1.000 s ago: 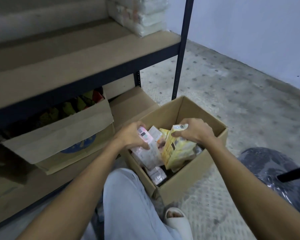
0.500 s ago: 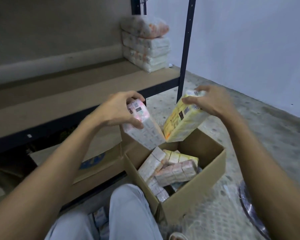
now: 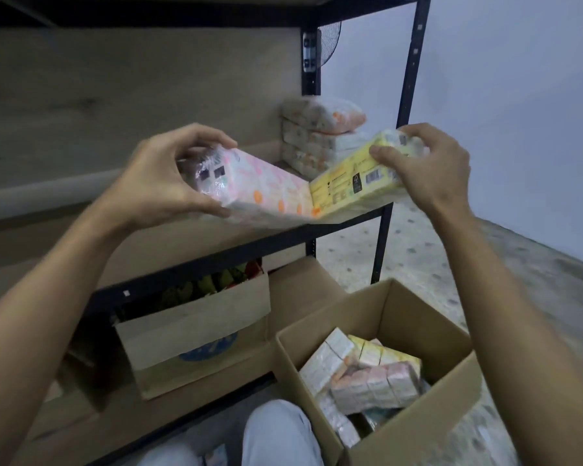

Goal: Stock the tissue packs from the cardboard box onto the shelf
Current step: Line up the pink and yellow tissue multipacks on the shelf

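Up they've come from the cardboard box [image 3: 414, 428]: left hand [image 3: 162, 183] clamps the pink tissue pack [image 3: 266, 190], right hand [image 3: 428, 166] the yellow tissue pack [image 3: 347, 183], both over the shelf [image 3: 182, 243]. Light, squashy, slick-wrapped by the look; gripping the ends seems safest.

A plain pale blue-grey wall [image 3: 519, 112] fills the right side, meeting a speckled grey floor [image 3: 435, 260] that runs back along its foot. Black metal uprights [image 3: 413, 72] rise in front of the wall, with a dull tan backing panel [image 3: 132, 85] to their left. The light is dim and even, with a wire fan guard [image 3: 329, 43] showing between the posts.
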Demonstrator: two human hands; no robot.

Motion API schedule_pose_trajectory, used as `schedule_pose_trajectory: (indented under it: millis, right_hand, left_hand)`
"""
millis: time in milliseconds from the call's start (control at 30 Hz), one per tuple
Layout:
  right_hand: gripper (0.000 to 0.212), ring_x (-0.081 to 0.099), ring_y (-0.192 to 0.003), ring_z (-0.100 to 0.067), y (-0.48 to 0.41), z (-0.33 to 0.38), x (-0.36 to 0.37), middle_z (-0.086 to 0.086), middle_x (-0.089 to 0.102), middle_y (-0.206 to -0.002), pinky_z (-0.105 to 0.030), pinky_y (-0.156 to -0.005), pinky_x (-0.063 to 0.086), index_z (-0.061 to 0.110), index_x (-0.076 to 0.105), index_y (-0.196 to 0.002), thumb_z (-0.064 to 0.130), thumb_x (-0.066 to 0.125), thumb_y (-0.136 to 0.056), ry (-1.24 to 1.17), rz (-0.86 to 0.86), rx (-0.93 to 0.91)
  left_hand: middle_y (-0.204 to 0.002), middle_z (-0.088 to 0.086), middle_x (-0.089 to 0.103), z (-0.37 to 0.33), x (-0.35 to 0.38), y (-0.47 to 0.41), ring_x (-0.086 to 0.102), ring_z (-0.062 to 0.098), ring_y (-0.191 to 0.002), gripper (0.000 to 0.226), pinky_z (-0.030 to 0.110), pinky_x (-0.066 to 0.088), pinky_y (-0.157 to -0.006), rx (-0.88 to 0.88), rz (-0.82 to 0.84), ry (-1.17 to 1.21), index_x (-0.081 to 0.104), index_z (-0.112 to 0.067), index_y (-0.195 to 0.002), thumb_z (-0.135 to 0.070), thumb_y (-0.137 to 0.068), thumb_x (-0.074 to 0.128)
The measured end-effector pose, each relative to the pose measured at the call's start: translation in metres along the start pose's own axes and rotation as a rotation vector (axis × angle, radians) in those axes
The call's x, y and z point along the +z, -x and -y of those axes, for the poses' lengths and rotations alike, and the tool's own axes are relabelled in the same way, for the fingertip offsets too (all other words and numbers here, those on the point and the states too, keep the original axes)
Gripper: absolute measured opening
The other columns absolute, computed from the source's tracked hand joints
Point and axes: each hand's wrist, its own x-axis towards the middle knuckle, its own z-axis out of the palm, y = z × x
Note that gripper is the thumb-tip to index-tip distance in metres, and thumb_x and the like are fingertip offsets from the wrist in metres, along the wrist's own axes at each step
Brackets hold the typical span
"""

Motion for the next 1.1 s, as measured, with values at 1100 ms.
schedule_pose_trajectory:
  millis: [1100]
  right_hand:
    - [0.060, 0.056, -0.105, -0.021, 0.014, -0.033, 0.205, -0.002, 0.053, -0.114, -0.047, -0.083, 0.053, 0.035, 0.048, -0.094, 0.056, 0.079, -0.047, -0.087, 0.285, -0.007]
  left_hand:
    - [-0.124, -0.013, 0.050, 0.168, -0.029, 0.061, 0.049, 0.005, -0.117, 0.060, 0.028, 0.041, -0.094, -0.311, 0.046, -0.121, 0.053, -0.033, -0.120, -0.020, -0.062, 0.063]
